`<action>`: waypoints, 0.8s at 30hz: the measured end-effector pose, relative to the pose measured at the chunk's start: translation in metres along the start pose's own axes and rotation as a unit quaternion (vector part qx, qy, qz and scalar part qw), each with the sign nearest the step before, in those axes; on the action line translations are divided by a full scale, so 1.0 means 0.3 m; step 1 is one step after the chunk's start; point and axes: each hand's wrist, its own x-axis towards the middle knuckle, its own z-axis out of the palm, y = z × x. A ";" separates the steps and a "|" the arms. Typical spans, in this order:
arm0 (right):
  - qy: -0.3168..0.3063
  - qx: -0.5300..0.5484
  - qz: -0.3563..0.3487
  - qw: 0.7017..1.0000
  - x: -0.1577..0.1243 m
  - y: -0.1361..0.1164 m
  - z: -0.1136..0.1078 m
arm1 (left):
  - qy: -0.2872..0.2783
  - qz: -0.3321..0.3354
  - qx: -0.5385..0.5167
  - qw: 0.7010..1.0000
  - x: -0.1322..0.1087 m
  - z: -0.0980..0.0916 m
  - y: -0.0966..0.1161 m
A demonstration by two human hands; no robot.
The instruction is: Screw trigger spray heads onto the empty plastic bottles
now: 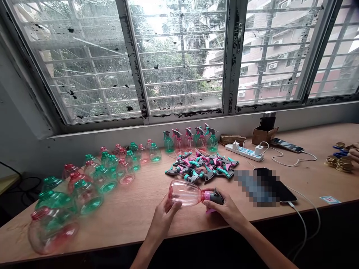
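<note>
Near the table's front edge, a clear pink spray bottle lies sideways between my hands. My left hand grips its base end, thumb along the near side. At the neck, my right hand closes around the dark grey and pink trigger spray head, which sits against the bottle's mouth; how tightly it is threaded I cannot tell. Just beyond lies a pile of loose trigger heads in pink, green and grey. Several open-necked pink and green bottles stand at the left.
Bottles with spray heads line the window wall. To the right are a white power strip, a small cardboard box, a charging phone and another dark phone with cables. A person's hand is beside gold-coloured pieces.
</note>
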 end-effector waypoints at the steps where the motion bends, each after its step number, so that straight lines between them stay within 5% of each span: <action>1: -0.003 -0.004 -0.002 1.000 0.000 0.000 0.000 | 0.006 -0.002 0.002 1.000 0.001 0.000 -0.001; 7: -0.003 -0.021 -0.013 1.000 -0.007 -0.008 0.004 | 0.046 -0.008 0.013 0.999 0.003 0.001 -0.008; 16: 0.002 0.053 0.065 0.996 -0.011 -0.001 0.021 | 0.073 -0.003 0.014 0.997 0.000 -0.002 -0.010; 24: -0.009 0.024 -0.007 1.000 -0.006 0.001 0.000 | 0.046 -0.003 0.009 0.999 0.006 -0.017 -0.028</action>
